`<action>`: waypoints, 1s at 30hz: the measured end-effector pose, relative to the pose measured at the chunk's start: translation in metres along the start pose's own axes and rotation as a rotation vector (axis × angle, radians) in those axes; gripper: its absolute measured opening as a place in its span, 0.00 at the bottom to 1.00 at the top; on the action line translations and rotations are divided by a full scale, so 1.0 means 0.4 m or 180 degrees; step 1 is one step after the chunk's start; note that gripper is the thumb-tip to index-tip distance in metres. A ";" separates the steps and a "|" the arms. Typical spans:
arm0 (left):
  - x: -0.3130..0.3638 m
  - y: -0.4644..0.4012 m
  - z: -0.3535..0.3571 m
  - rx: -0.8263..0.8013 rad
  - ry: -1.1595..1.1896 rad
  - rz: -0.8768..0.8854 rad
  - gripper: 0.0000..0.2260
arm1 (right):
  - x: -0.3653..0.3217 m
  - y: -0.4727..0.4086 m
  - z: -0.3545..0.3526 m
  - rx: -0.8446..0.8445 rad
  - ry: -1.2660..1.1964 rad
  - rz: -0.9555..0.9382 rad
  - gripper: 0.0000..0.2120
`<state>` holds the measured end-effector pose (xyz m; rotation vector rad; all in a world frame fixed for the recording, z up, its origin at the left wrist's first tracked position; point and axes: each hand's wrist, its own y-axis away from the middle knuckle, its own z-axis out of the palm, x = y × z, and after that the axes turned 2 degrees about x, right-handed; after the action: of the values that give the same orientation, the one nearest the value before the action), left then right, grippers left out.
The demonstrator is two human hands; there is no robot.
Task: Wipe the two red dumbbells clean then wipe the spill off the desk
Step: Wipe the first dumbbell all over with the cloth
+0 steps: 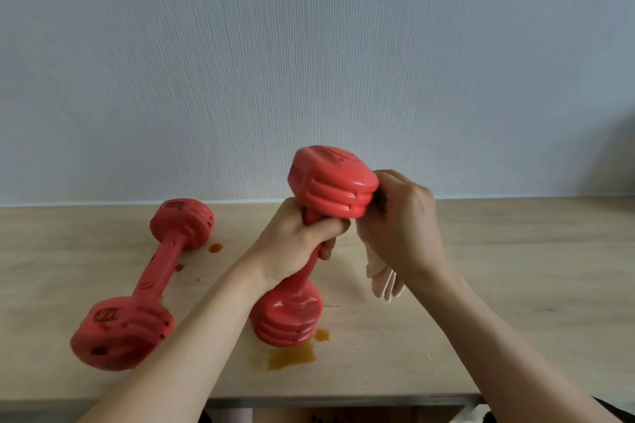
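Forearms: both of mine reach in from the bottom edge, over the front lip of the pale wooden desk (515, 285).
Orange spill (291, 358): a brownish-orange puddle lies on the desk just in front of the standing dumbbell, with a small blot beside it; I judge it waits until both weights are done.
Lying red plastic dumbbell (144, 285): it rests on its side to my left, dark specks showing on the near head, so it looks not yet wiped. More orange drops (215, 247) sit by its far head.
Held red ribbed dumbbell (311, 244): it stands tilted, its lower head on the desk, its upper head raised so I can reach round it.
Left hand (299, 240): my fingers are wrapped round the handle just under the upper head, steadying it upright.
Right hand (398, 216): it is curled round a beige folded cloth (383, 280) and pressed against the side of the upper head; the cloth's loose end hangs below my palm.
Step in hand: I judge I am wiping the upper head's ribbed side.
Wall (309, 45): a pale grey textured surface behind the desk.
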<state>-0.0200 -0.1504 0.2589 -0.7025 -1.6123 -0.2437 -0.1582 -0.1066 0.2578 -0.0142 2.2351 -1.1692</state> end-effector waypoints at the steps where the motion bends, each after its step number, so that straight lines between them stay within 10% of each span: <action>1: 0.000 0.001 -0.002 -0.0005 0.0013 -0.0001 0.07 | -0.001 0.000 -0.006 0.0003 -0.0019 0.0011 0.15; 12: -0.017 -0.019 -0.012 0.1240 -0.0901 0.0088 0.11 | -0.074 0.018 -0.021 0.0614 0.0056 -0.0231 0.05; 30: -0.022 -0.015 0.010 0.1160 -0.0747 0.0061 0.11 | -0.028 0.022 0.033 0.0207 -0.0227 0.0238 0.10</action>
<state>-0.0268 -0.1557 0.2511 -0.4764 -1.8097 0.1515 -0.1398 -0.1081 0.2514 0.0527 2.1166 -1.1821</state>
